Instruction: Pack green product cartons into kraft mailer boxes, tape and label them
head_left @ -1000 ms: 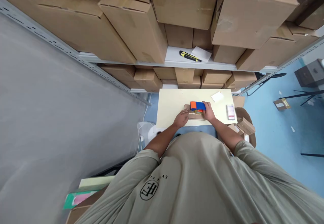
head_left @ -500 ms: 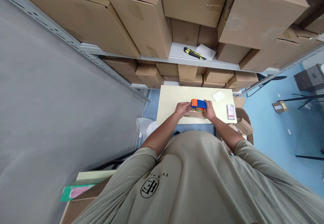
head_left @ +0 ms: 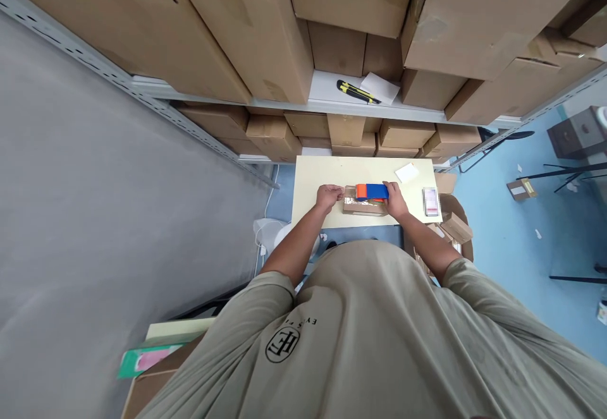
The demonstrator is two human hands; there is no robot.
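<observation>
Over the box (head_left: 364,209), the tape dispenser (head_left: 374,191) juts leftward from the right hand (head_left: 395,202) gripping it.

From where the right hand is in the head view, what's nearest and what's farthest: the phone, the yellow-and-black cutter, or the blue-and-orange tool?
From the right hand:
1. Blue-and-orange tool: in its grasp.
2. Phone: to its right, on the table.
3. Yellow-and-black cutter: on the shelf beyond the table.

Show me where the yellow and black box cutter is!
In the head view, slightly right of the upper middle, the yellow and black box cutter lies on the white shelf, with a white sheet of paper on its right.
</observation>
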